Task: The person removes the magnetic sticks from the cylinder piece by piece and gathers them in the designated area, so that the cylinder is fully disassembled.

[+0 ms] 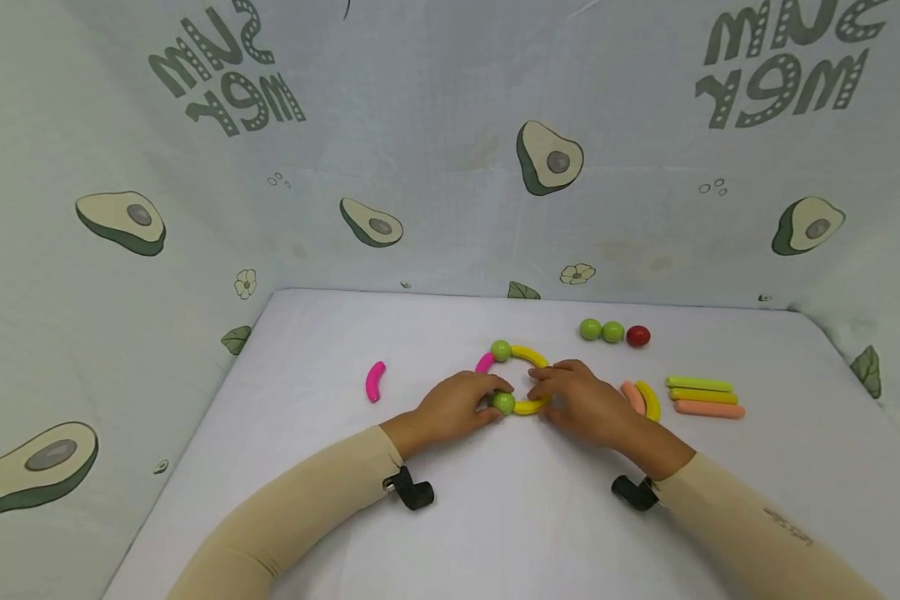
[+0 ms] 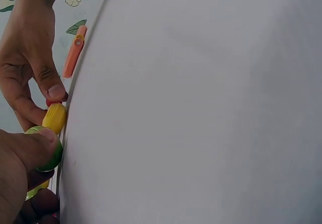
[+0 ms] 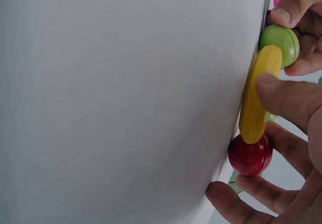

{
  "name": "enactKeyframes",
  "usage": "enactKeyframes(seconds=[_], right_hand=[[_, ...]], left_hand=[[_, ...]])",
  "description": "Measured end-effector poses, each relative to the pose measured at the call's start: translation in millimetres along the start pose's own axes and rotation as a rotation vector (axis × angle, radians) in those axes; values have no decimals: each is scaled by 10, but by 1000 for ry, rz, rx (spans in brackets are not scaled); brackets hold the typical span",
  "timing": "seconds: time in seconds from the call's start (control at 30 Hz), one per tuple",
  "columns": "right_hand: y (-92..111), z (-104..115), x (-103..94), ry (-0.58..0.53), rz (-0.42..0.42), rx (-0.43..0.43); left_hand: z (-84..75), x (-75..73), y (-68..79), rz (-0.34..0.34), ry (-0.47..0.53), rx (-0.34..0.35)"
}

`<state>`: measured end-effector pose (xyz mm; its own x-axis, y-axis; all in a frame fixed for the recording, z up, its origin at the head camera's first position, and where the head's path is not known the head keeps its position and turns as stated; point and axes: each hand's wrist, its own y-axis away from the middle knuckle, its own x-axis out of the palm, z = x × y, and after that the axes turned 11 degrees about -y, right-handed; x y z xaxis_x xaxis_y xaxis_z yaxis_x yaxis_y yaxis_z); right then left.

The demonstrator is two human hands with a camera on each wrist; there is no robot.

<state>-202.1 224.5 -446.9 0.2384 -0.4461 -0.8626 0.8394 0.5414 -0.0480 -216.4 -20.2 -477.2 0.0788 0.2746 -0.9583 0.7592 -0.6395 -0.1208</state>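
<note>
A ring of curved sticks and balls lies on the white table between the two hands. My left hand (image 1: 457,407) pinches the near green ball (image 1: 503,403) with thumb and fingers. My right hand (image 1: 588,404) grips the near yellow curved stick (image 3: 259,98), thumb on its side. One end of this stick meets the green ball; the other meets a red ball (image 3: 250,156), hidden by the right hand in the head view. At the ring's far side, another green ball (image 1: 501,350) sits between a pink curved stick (image 1: 484,362) and a second yellow curved stick (image 1: 531,354).
A loose pink curved stick (image 1: 375,382) lies to the left. Behind the right hand are two green balls (image 1: 602,331) and a red ball (image 1: 638,337). Orange and yellow curved sticks (image 1: 648,402) lie beside the right wrist, with straight sticks (image 1: 703,396) farther right.
</note>
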Motion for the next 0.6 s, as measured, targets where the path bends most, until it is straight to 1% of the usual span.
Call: enactKeyframes(seconds=[0.17, 0.33, 0.5, 0.6], right_hand=[[-24, 22, 7, 40, -17, -10], [-49, 26, 0, 44, -15, -5], [-52, 15, -6, 44, -8, -3], [-47, 20, -10, 45, -2, 2]], left_hand=[[1, -4, 0, 4, 46, -3], [8, -27, 21, 21, 69, -1], [55, -28, 66, 33, 96, 4], [77, -42, 113, 39, 132, -5]])
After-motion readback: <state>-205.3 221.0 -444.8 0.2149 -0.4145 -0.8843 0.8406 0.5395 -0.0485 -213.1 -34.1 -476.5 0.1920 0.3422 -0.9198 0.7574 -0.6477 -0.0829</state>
